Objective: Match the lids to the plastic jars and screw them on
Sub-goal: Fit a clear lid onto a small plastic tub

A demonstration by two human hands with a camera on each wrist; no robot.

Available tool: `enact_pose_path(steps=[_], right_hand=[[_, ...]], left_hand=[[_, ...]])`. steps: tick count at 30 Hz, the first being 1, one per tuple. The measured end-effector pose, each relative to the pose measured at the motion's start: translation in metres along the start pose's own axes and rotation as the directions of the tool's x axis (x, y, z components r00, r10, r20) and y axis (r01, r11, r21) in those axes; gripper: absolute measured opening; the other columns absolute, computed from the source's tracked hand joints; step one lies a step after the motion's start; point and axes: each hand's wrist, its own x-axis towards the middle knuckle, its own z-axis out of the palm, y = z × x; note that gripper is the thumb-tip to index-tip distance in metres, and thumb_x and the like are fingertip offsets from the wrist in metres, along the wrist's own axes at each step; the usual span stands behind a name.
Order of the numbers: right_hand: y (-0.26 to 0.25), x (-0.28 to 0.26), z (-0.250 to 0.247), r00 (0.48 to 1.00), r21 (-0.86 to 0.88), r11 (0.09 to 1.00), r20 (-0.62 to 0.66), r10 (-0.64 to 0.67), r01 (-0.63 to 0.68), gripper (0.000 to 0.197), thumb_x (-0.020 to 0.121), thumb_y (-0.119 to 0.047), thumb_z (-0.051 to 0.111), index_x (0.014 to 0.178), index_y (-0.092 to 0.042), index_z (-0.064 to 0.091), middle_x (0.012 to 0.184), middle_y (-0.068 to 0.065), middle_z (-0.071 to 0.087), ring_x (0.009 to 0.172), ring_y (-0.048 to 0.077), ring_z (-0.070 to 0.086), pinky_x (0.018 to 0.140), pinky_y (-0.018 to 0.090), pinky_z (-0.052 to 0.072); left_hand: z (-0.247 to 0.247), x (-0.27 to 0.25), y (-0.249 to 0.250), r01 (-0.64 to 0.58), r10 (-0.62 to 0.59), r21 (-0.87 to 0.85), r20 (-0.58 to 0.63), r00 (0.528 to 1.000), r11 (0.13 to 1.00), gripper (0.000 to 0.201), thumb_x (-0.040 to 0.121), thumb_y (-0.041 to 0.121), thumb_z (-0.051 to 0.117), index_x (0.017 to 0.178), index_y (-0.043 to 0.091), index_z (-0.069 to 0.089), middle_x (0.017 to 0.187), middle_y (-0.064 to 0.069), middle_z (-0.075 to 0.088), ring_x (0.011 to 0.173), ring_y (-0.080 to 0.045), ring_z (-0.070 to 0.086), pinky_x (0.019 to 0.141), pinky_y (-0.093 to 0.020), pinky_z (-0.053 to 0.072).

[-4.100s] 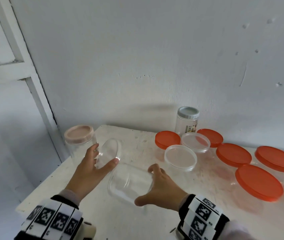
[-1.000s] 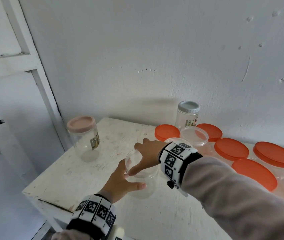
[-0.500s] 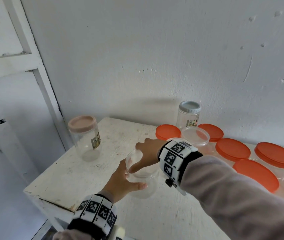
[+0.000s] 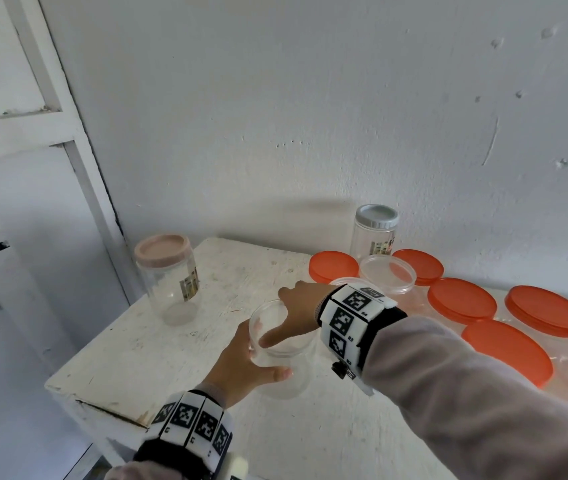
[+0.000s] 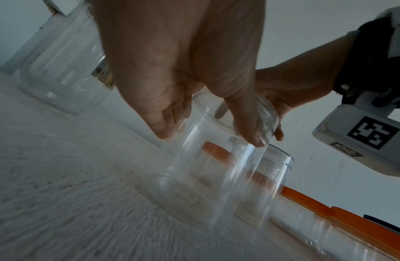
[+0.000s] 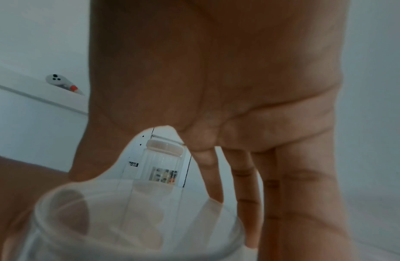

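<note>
A clear plastic jar (image 4: 286, 379) stands upright near the table's front left, with a clear lid (image 4: 277, 336) on its mouth. My left hand (image 4: 241, 365) grips the jar's upper wall, thumb in front and fingers behind. My right hand (image 4: 296, 313) reaches over from the right and holds the lid by its rim. The left wrist view shows the jar (image 5: 205, 176) under my left hand (image 5: 183, 79), with the right hand (image 5: 284, 88) on the lid behind it. In the right wrist view the lid (image 6: 138, 220) sits below my right hand (image 6: 217, 88).
A pink-lidded jar (image 4: 168, 278) stands at the table's left back. A grey-lidded jar (image 4: 376, 233) is against the wall. Several orange-lidded jars (image 4: 462, 299) and a clear-lidded one (image 4: 388, 271) crowd the right. The table's front left edge (image 4: 102, 403) is close to my left wrist.
Four seconds ago the jar lay tilted in my right hand and my left held the lid. Now the jar is upright, lid on top, hands swapped. Almost nothing moved over the last second.
</note>
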Motion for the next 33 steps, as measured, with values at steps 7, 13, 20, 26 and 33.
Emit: enact_pose_path(steps=[7,13,20,26,33], right_hand=[[0.001,-0.006,-0.006,0.991,0.076,0.990,0.058,-0.119,0.115,0.105,0.062,-0.057,0.078,0.146,-0.044,0.017,0.145,-0.007,0.031,0.133,0.025,0.032,0.102,0.052,0.037],[-0.001,-0.002,0.000,0.994,0.067,0.993,0.048,-0.099,0.095,0.094,0.062,-0.065,0.072,0.141,-0.047,0.025,0.129,-0.006,0.037,0.122,0.027,0.039,0.093,0.050,0.042],[-0.007,-0.003,0.007,0.998,0.048,0.997,-0.012,-0.065,0.065,0.105,0.059,-0.073,0.069,0.145,-0.040,0.018,0.138,-0.001,0.031,0.127,0.028,0.033,0.092,0.049,0.037],[-0.006,-0.001,0.006,0.995,0.062,0.993,0.003,-0.100,0.100,0.095,0.063,-0.062,0.074,0.143,-0.045,0.023,0.128,-0.004,0.039,0.119,0.025,0.037,0.088,0.043,0.042],[-0.005,-0.002,0.012,0.994,0.071,0.993,-0.068,-0.086,0.091,0.093,0.063,-0.071,0.067,0.141,-0.041,0.027,0.128,-0.001,0.040,0.118,0.026,0.035,0.079,0.040,0.033]], left_hand=[[-0.001,0.000,-0.001,0.017,-0.017,0.000,-0.008,1.000,1.000,0.099,0.044,0.042,0.087,0.127,0.039,0.033,0.123,0.024,0.045,0.118,-0.003,0.043,0.096,-0.022,0.034],[0.000,0.002,-0.002,0.032,-0.032,0.029,-0.013,0.999,0.999,0.108,0.038,0.052,0.085,0.131,0.039,0.030,0.125,0.024,0.045,0.119,-0.004,0.042,0.101,-0.026,0.035],[-0.001,0.001,-0.003,0.043,-0.042,0.049,-0.013,0.999,0.998,0.110,0.041,0.052,0.087,0.134,0.037,0.030,0.127,0.023,0.046,0.120,-0.004,0.043,0.104,-0.031,0.038],[-0.001,0.003,-0.002,0.032,-0.030,0.060,-0.025,0.999,0.998,0.083,0.051,0.038,0.090,0.113,0.048,0.035,0.113,0.033,0.047,0.106,0.012,0.044,0.090,-0.016,0.037],[0.000,0.004,-0.007,0.027,-0.025,0.050,-0.037,0.999,0.998,0.101,0.048,0.041,0.090,0.129,0.040,0.031,0.122,0.025,0.048,0.114,0.000,0.047,0.098,-0.025,0.037]])
